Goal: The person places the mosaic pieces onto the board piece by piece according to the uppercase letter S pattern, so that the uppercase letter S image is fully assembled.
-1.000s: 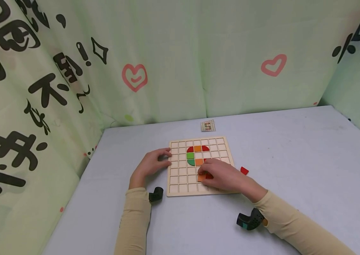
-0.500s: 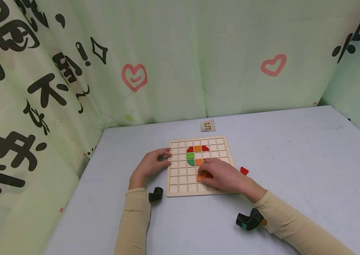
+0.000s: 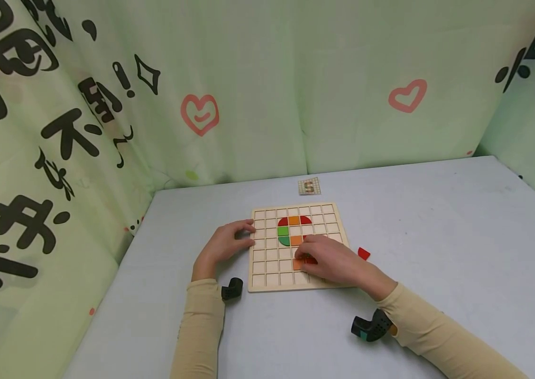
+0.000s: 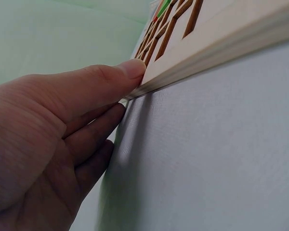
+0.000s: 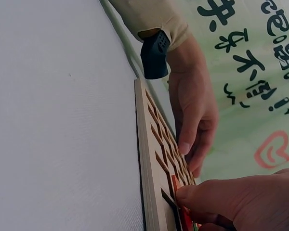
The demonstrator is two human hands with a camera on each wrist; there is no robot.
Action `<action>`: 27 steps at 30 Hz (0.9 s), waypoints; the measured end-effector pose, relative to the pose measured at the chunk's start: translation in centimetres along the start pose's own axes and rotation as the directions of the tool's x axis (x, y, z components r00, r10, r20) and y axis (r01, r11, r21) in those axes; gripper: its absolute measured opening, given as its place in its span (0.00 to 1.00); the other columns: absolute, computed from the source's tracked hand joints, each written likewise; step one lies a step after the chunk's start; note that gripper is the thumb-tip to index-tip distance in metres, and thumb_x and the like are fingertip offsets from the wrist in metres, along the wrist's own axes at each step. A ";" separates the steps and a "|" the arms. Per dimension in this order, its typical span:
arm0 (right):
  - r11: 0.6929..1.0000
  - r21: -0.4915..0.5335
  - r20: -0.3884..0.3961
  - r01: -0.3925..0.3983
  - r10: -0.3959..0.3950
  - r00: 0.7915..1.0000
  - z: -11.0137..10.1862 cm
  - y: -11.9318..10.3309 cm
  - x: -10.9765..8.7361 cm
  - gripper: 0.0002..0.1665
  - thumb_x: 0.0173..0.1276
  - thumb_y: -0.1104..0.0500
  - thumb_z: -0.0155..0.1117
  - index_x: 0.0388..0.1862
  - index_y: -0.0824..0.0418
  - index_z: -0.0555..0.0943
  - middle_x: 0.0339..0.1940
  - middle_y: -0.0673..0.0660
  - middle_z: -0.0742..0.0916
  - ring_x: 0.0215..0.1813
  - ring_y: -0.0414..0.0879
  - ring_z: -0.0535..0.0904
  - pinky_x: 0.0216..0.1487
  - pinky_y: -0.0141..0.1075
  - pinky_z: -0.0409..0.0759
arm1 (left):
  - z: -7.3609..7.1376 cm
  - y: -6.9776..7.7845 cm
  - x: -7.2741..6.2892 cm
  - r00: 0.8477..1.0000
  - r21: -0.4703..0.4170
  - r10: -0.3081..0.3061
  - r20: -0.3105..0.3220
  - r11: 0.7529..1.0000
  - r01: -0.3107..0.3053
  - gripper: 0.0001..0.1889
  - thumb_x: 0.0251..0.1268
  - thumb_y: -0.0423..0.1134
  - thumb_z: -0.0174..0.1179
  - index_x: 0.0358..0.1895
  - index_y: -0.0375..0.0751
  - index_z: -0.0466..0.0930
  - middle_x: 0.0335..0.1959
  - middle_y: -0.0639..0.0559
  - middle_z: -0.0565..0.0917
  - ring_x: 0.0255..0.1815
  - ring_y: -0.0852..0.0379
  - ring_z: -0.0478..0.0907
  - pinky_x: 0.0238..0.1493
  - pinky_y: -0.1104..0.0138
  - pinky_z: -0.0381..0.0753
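Note:
A wooden grid board (image 3: 263,281) lies on the table. Red quarter-round tiles (image 3: 305,220), orange squares (image 3: 293,220), a green square (image 3: 283,231) and a green quarter-round (image 3: 284,241) sit in its cells. My left hand (image 3: 224,241) touches the board's left side; in the left wrist view its thumb (image 4: 133,69) rests at the edge, fingers fairly straight. My right hand (image 3: 326,258) bends over the lower middle, thumb and fingertips at an orange square tile (image 3: 297,265). A red tile (image 3: 311,260) shows between its thumb and fingers. The palm hides the cells beneath.
A loose red tile (image 3: 364,253) lies on the table right of the board. Behind the board is a small card (image 3: 309,186) with a gridded picture. Black wrist cameras (image 3: 372,325) sit on both wrists. A printed green curtain (image 3: 258,79) surrounds the table.
The orange tile under my right fingertips has shifted very slightly left. The left hand and the board stay in place.

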State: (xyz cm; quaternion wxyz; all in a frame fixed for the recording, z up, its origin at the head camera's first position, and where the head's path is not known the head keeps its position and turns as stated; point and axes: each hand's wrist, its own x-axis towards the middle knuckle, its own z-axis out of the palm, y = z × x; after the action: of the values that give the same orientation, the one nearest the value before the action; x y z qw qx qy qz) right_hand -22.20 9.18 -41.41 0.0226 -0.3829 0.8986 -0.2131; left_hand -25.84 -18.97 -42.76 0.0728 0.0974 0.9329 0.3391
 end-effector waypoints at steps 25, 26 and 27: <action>0.976 0.063 0.005 -0.207 0.207 0.978 -4.0 3.5 -4.1 0.13 0.66 0.61 0.66 0.48 0.65 0.83 0.39 0.52 0.85 0.41 0.44 0.79 0.43 0.38 0.81 | 0.0 0.1 0.2 1.000 0.018 0.008 0.002 1.000 -0.008 0.16 0.66 0.39 0.66 0.55 0.40 0.83 0.72 0.48 0.74 0.77 0.46 0.64 0.78 0.53 0.62; 0.974 0.065 0.003 -0.216 0.216 0.976 -4.4 3.8 -4.5 0.14 0.66 0.61 0.67 0.48 0.65 0.83 0.40 0.52 0.85 0.41 0.44 0.79 0.43 0.38 0.81 | 0.0 0.1 0.2 1.000 0.020 0.010 0.000 1.000 -0.010 0.16 0.66 0.39 0.66 0.55 0.40 0.83 0.72 0.48 0.74 0.77 0.46 0.64 0.78 0.52 0.62; 0.972 0.065 0.000 -0.225 0.226 0.974 -4.7 4.1 -5.0 0.14 0.66 0.60 0.67 0.48 0.65 0.83 0.40 0.52 0.85 0.41 0.43 0.79 0.42 0.38 0.81 | 0.0 0.1 0.2 1.000 0.020 0.015 0.000 1.000 -0.015 0.15 0.66 0.39 0.66 0.54 0.40 0.83 0.72 0.48 0.74 0.77 0.46 0.65 0.78 0.52 0.62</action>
State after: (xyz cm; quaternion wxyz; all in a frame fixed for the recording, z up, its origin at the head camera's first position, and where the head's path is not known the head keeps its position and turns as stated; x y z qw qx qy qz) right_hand -22.46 16.91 -39.36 0.0557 -0.2766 0.9290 -0.2395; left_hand -25.99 -18.85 -42.69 0.0692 0.1048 0.9355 0.3302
